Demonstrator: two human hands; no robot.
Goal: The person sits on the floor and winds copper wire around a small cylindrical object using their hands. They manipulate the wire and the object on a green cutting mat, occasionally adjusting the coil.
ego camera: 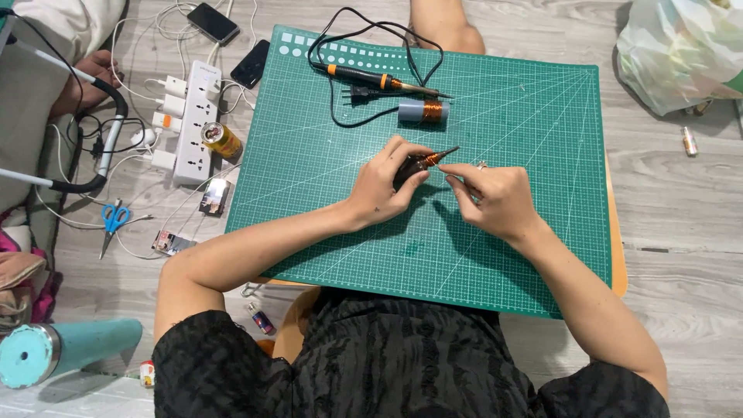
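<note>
Grey wood-look flooring is lying under everything, with a green cutting mat point(511, 255) covering a low board in front of you. You are sitting over the mat's near edge. Your left hand point(383, 186) is closing around a small dark piece wound with copper wire point(422, 163), gripping it just above the mat's centre, its pointed tip aiming up and right. Your right hand point(495, 197) is pinching shut beside that tip; whatever it is pinching is too fine to make out. Beyond your hands, a grey spool of copper wire point(422, 111) is lying on the mat, and just behind it a soldering iron point(371, 78) with an orange collar is resting with its black cord looping. Off the mat's left edge, a white power strip point(196, 128) is sitting crowded with plugs, blue-handled scissors point(114, 220) nearby.
</note>
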